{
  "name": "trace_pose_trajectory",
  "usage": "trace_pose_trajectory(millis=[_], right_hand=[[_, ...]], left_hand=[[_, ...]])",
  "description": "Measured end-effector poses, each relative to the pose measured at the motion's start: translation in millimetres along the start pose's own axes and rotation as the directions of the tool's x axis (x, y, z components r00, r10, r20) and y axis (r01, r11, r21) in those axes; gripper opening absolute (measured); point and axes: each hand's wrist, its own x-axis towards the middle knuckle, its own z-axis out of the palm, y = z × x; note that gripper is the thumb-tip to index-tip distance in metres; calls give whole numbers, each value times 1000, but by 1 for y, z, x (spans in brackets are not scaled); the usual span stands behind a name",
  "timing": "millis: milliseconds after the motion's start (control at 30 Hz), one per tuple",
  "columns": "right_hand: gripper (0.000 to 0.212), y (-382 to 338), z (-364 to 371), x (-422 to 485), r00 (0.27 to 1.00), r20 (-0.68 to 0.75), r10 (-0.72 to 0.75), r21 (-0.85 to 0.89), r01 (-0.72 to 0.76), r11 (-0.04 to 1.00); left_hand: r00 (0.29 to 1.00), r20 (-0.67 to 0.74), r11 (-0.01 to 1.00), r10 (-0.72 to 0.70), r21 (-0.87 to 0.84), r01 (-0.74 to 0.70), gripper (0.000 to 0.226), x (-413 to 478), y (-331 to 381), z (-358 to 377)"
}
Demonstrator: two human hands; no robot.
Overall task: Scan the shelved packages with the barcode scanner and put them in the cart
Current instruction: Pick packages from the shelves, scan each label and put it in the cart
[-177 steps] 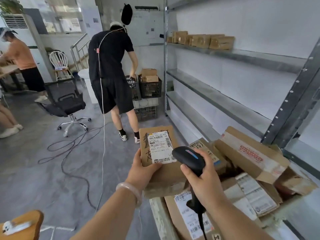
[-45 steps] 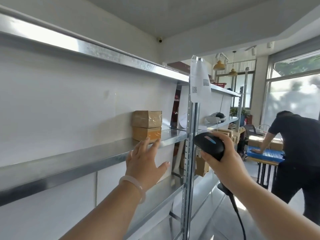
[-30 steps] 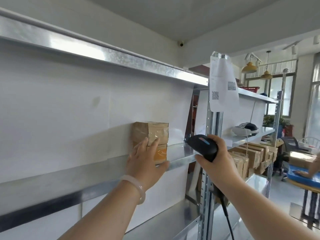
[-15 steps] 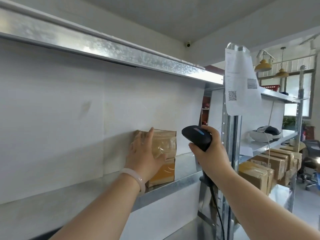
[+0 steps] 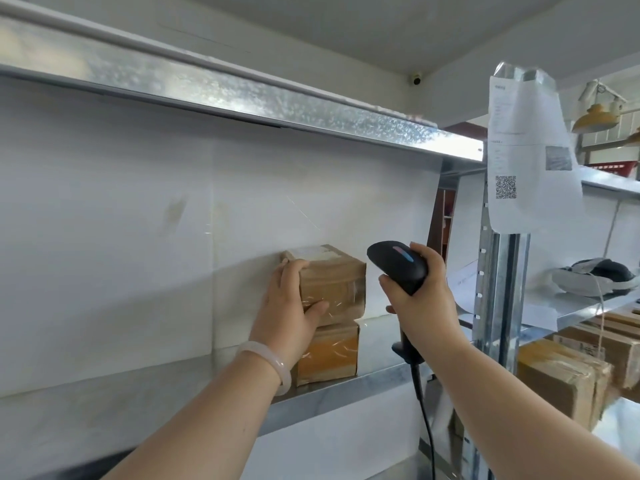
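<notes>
A galvanised grey metal shelf runs along the white wall to a perforated steel upright on the right, where a white paper sheet with a QR code hangs. Near the shelf's right end, a tape-wrapped brown cardboard package sits stacked on an orange-brown cardboard package. The left hand grips the upper package, thumb on its near face. The right hand, just right of it, is wrapped round a black corded barcode scanner. A pale bangle circles the left wrist.

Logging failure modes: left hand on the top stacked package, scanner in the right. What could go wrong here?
A one-handed pull by the left hand may slip off the top package or drag the lower package off the shelf. Glossy tape wrap may glare and confuse the barcode scanner.
</notes>
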Motion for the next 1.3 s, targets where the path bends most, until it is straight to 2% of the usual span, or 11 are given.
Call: trace_pose_trajectory(millis=[233,433,533,633,767,900,1000,1100,1300], right_hand=[[56,-13,-11,-12,999,9,-36,193,33,981],[56,-11,-15,-42,994,53,-94,240,79,968],[59,-4,-13,-66,991,84,-102,277,75,958],[62,0,-7,-93,987,106,-120,312,82,947],[65,-4,4,-129,982,161,-103,368,37,929],[70,-14,18,-159,972,209,-107,353,27,935],[70,-25,28,-181,959,250,-134,358,37,933],[70,-37,40,-205,938,304,-169,365,49,930],[68,-67,79,-259,832,497,-245,344,70,936]], left_hand=[[965,-125,971,232,-19,-236,63,-29,11,-5],[952,-125,956,280,-60,-289,55,-65,27,-12],[964,-174,964,199,-145,-225,43,-90,36,-20],[977,-212,952,-13,-303,-53,43,-112,41,-32],[969,-210,965,-128,-252,73,62,-132,40,-52],[937,-171,911,-305,-340,234,55,-151,35,-81],[935,-130,878,-329,-407,252,65,-169,31,-106],[928,-107,879,-356,-377,294,78,-191,26,-136],[871,-124,855,-476,-299,425,76,-254,-2,-218]])
